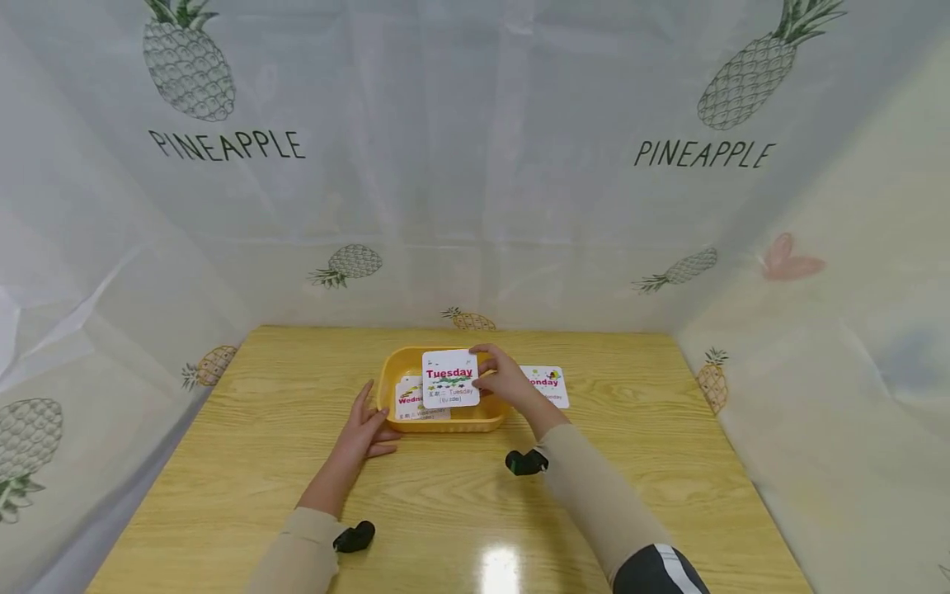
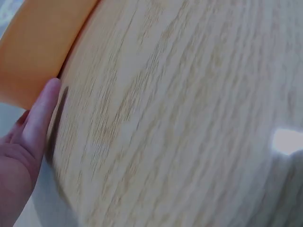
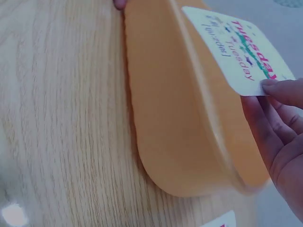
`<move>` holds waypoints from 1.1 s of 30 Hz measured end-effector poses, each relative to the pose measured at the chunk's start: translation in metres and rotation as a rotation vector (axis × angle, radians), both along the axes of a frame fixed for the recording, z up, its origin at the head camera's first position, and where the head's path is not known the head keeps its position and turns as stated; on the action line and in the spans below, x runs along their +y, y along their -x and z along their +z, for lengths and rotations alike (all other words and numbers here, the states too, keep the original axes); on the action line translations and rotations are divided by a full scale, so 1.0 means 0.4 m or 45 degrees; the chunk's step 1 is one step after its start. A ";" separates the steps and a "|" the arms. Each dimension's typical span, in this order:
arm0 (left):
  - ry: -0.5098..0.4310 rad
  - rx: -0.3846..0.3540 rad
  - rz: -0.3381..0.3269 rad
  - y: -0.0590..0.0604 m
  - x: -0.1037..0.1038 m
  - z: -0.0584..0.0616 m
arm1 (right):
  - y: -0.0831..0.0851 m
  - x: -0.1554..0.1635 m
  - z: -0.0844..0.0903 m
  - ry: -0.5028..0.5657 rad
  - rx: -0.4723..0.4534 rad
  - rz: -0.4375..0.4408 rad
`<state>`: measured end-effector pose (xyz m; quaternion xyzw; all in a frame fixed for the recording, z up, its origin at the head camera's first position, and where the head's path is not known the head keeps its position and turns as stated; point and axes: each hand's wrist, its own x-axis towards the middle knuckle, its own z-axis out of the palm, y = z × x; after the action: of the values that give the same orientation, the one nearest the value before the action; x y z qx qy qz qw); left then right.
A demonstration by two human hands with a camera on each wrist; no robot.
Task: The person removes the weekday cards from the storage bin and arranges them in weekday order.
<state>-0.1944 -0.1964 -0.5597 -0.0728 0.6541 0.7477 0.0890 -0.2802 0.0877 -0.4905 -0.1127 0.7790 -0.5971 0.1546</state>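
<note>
My right hand (image 1: 503,381) pinches the Tuesday card (image 1: 449,379) by its right edge, holding it above the yellow tray (image 1: 391,375), while my left hand (image 1: 365,429) rests flat on the table (image 1: 282,462) with straight fingers against the tray's left end. The card is white with rounded corners, "Tuesday" in bold red over small print; it looks thin, light, slick and a bit bendy, so an edge pinch suits it. A Wednesday card (image 1: 411,398) lies in the tray, and a Monday card (image 1: 549,384) waits on the table just right of it.
</note>
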 end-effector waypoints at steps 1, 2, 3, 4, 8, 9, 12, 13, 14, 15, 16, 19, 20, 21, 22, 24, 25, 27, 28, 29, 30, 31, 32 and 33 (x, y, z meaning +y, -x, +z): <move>0.011 -0.007 -0.002 0.001 -0.002 0.002 | -0.003 0.007 0.003 0.024 0.001 -0.032; 0.035 -0.011 -0.007 0.003 -0.005 0.003 | -0.005 0.015 0.004 0.045 0.003 -0.059; 0.063 -0.017 -0.010 0.004 -0.007 0.005 | -0.008 0.023 0.006 0.063 -0.003 -0.086; 0.098 -0.020 -0.021 0.004 -0.010 0.008 | -0.010 0.032 0.008 0.079 -0.008 -0.107; 0.230 -0.032 -0.072 0.005 -0.022 0.019 | -0.025 0.079 0.014 0.092 -0.010 -0.172; 0.256 -0.035 -0.088 0.005 -0.024 0.022 | -0.029 0.091 0.014 0.093 -0.012 -0.182; 0.303 -0.032 -0.141 0.006 -0.031 0.024 | -0.044 0.126 0.016 0.104 -0.017 -0.203; 0.304 -0.033 -0.153 0.007 -0.032 0.023 | -0.047 0.137 0.015 0.114 -0.017 -0.212; 0.297 -0.031 -0.171 0.008 -0.033 0.022 | -0.050 0.148 0.014 0.117 -0.015 -0.220; 0.284 -0.032 -0.181 0.010 -0.034 0.019 | -0.053 0.160 0.013 0.126 -0.013 -0.230; 0.271 -0.032 -0.190 0.011 -0.034 0.016 | -0.057 0.172 0.012 0.133 -0.013 -0.237; 0.242 -0.017 -0.216 0.014 -0.037 0.008 | -0.065 0.208 0.008 0.157 -0.007 -0.257; 0.238 -0.015 -0.218 0.016 -0.038 0.005 | -0.068 0.222 0.007 0.158 -0.006 -0.255; 0.236 -0.016 -0.213 0.017 -0.038 0.002 | -0.071 0.236 0.006 0.169 -0.005 -0.257; 0.235 -0.015 -0.213 0.017 -0.039 0.001 | -0.074 0.250 0.006 0.166 -0.002 -0.259; 0.237 -0.018 -0.213 0.018 -0.039 -0.002 | -0.081 0.278 0.005 0.150 0.009 -0.262; 0.237 -0.020 -0.211 0.018 -0.039 -0.002 | -0.084 0.292 0.005 0.137 0.012 -0.267; 0.234 -0.028 -0.212 0.018 -0.040 -0.001 | -0.089 0.318 0.005 0.109 0.022 -0.280; 0.233 -0.027 -0.216 0.018 -0.040 0.000 | -0.092 0.331 0.005 0.089 0.025 -0.289; 0.233 -0.028 -0.221 0.017 -0.041 0.000 | -0.095 0.344 0.005 0.076 0.028 -0.293; 0.231 -0.029 -0.227 0.017 -0.041 0.001 | -0.097 0.356 0.004 0.072 0.027 -0.299; 0.231 -0.027 -0.238 0.017 -0.042 0.002 | -0.100 0.368 0.003 0.066 0.025 -0.309; 0.230 -0.029 -0.246 0.017 -0.042 0.002 | -0.102 0.380 0.002 0.056 0.022 -0.318; 0.230 -0.025 -0.256 0.016 -0.043 0.003 | -0.105 0.393 0.001 0.047 0.021 -0.323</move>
<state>-0.2009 -0.2135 -0.5586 -0.0219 0.7217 0.6723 0.1631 -0.2382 0.2447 -0.4902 -0.0210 0.7772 -0.6250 0.0694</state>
